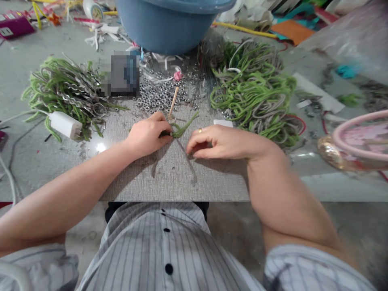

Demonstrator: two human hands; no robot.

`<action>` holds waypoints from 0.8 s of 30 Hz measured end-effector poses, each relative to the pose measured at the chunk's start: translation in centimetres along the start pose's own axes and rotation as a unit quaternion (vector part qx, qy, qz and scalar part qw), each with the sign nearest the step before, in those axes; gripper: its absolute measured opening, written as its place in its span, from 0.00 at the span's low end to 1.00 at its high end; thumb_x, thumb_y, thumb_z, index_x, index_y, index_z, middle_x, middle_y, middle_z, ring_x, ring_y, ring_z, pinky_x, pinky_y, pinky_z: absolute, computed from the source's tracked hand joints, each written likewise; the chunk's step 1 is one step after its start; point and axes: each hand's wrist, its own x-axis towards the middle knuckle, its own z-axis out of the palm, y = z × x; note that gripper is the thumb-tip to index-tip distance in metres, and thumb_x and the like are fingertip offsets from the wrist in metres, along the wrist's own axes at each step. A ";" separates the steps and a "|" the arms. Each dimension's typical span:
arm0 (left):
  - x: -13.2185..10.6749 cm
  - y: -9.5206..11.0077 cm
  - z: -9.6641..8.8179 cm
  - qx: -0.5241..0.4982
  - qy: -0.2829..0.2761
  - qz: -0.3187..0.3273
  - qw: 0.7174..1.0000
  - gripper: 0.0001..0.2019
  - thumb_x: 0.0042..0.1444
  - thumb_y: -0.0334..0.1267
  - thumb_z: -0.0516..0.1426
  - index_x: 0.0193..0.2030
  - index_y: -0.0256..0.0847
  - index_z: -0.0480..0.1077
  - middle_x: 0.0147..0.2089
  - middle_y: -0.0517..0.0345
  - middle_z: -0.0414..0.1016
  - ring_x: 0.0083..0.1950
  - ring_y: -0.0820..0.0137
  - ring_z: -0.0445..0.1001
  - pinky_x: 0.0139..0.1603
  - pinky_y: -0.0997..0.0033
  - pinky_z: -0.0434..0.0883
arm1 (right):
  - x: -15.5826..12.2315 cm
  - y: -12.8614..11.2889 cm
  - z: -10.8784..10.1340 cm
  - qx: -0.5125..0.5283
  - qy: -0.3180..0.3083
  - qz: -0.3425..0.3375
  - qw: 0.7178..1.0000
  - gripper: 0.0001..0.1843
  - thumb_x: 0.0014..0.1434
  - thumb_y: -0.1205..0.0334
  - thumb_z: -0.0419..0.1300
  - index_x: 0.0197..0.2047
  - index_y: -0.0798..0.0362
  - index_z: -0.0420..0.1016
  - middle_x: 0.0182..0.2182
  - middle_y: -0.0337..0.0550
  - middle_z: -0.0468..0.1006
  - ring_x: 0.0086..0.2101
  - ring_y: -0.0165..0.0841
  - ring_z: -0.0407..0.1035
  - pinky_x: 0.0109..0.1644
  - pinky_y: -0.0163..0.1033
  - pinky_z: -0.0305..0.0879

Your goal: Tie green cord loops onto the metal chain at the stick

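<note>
I can't make out the white label [5, 31] on the purple box [22, 26]. I see the left hand [148, 135] pinching green cord [181, 131] over the grey, textured table [130, 184]; the right hand [222, 141] curls beside it, whether gripping I cannot tell. Beyond lie metal nuts [156, 98].

There are two cord heaps [257, 93] [60, 89], one basin [169, 30], one stick [173, 102] and apparently dozens of rings [155, 98].

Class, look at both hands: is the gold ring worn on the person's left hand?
No, the gold ring sits on a finger of the right hand.
</note>
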 end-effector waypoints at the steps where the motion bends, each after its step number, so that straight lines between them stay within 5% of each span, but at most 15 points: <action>1: 0.0 0.0 0.0 -0.003 -0.001 0.000 1.000 0.13 0.57 0.42 0.56 0.44 0.43 0.77 0.46 0.53 0.73 0.42 0.66 0.75 0.41 0.67 0.72 | -0.1 -0.1 0.0 -0.025 -0.001 -0.014 1.000 0.10 0.57 0.65 0.57 0.39 0.50 0.79 0.34 0.41 0.77 0.32 0.29 0.70 0.38 0.35 0.63; 5: 0.0 0.2 -0.2 -0.008 -0.011 -0.010 1.000 0.13 0.57 0.43 0.56 0.44 0.41 0.77 0.47 0.52 0.73 0.42 0.65 0.75 0.42 0.66 0.72 | 0.2 -1.3 1.0 -0.095 -0.043 -0.016 0.994 0.13 0.57 0.70 0.57 0.43 0.49 0.78 0.39 0.42 0.77 0.35 0.31 0.70 0.39 0.35 0.61; 10: -0.1 0.4 -0.4 -0.003 -0.011 -0.017 1.000 0.12 0.57 0.41 0.56 0.43 0.40 0.77 0.47 0.52 0.73 0.42 0.66 0.75 0.42 0.66 0.72 | 0.6 -2.5 2.0 -0.145 -0.055 0.016 0.988 0.05 0.58 0.67 0.59 0.32 0.51 0.76 0.34 0.42 0.74 0.30 0.30 0.67 0.35 0.36 0.58; 13: 0.0 0.3 -0.3 -0.005 -0.005 -0.011 1.000 0.12 0.57 0.40 0.56 0.43 0.40 0.77 0.47 0.51 0.73 0.43 0.65 0.75 0.42 0.66 0.72 | 0.7 -2.3 1.9 -0.093 -0.031 -0.021 0.995 0.06 0.58 0.69 0.57 0.30 0.53 0.72 0.34 0.43 0.73 0.31 0.30 0.67 0.36 0.36 0.59; 16: 0.0 0.1 -0.3 -0.010 -0.011 -0.003 1.000 0.11 0.57 0.40 0.56 0.43 0.40 0.77 0.46 0.51 0.73 0.42 0.65 0.75 0.41 0.66 0.71 | 1.1 -1.1 2.0 0.054 0.081 -0.069 0.993 0.05 0.61 0.66 0.55 0.32 0.52 0.68 0.36 0.43 0.75 0.35 0.31 0.68 0.40 0.37 0.63; 19: 0.0 0.0 -0.2 -0.016 -0.014 -0.006 1.000 0.12 0.57 0.41 0.57 0.44 0.41 0.78 0.46 0.52 0.72 0.41 0.66 0.75 0.41 0.67 0.71 | 2.1 0.5 2.9 0.165 0.266 -0.020 0.950 0.06 0.62 0.58 0.55 0.36 0.51 0.65 0.33 0.41 0.75 0.28 0.28 0.64 0.33 0.36 0.62; 24: 0.1 -0.1 0.0 -0.024 -0.014 -0.017 0.999 0.12 0.56 0.42 0.59 0.43 0.41 0.79 0.45 0.53 0.72 0.42 0.66 0.74 0.42 0.66 0.71 | 3.9 1.8 4.3 0.108 0.356 0.020 0.928 0.05 0.60 0.59 0.56 0.34 0.50 0.66 0.27 0.37 0.73 0.26 0.29 0.64 0.33 0.37 0.60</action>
